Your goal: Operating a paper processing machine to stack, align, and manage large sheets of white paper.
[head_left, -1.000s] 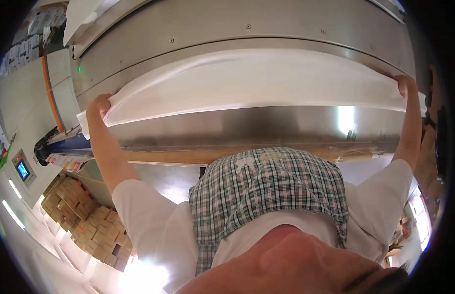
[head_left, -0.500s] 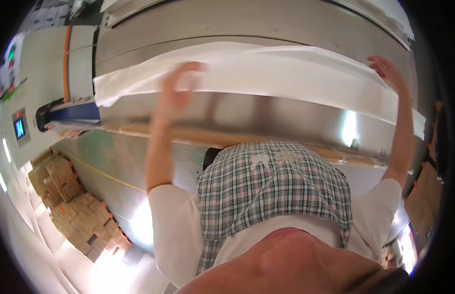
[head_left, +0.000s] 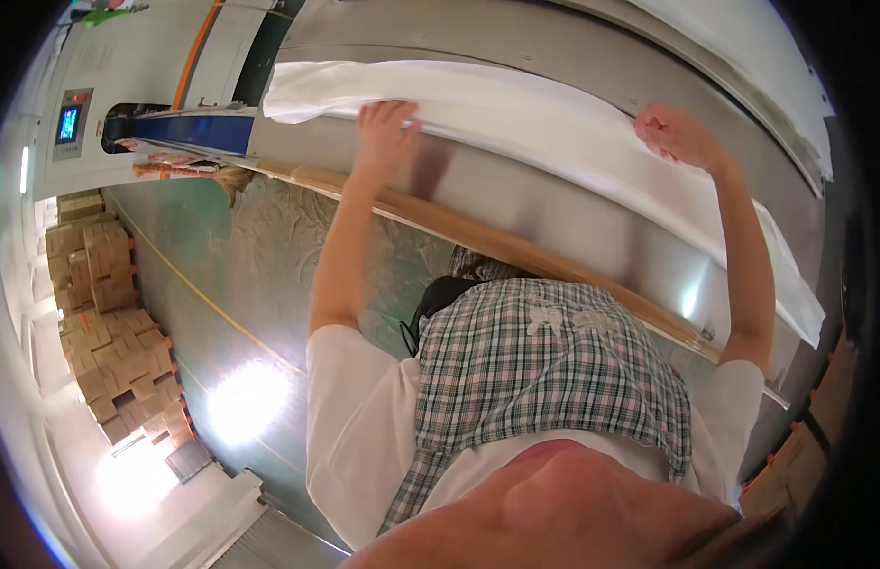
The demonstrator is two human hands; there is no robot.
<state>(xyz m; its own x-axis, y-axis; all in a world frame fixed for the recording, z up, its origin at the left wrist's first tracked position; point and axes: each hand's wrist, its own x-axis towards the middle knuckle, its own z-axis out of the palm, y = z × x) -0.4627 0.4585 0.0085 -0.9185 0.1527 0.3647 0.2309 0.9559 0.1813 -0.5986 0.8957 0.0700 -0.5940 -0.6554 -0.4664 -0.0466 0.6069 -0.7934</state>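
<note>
A long white sheet (head_left: 516, 114) lies stretched over the curved steel bed of a big machine (head_left: 573, 218). My left hand (head_left: 385, 133) rests flat on the sheet's near edge, fingers spread. Farther right, my right hand (head_left: 677, 135) is closed around the same edge of the cloth. Both arms reach up from my white sleeves, and a checked apron (head_left: 544, 370) covers my front.
A wooden rail (head_left: 478, 232) runs along the machine's front edge. At the far left are a control panel with a small blue screen (head_left: 68, 123) and a blue machine part (head_left: 189, 131). Stacked cardboard boxes (head_left: 103, 322) stand on the green floor (head_left: 260, 275) to the left.
The view has swung right and tilted. My left hand has slid to the right along the sheet's edge and now presses flat on it; my right hand keeps its hold.
</note>
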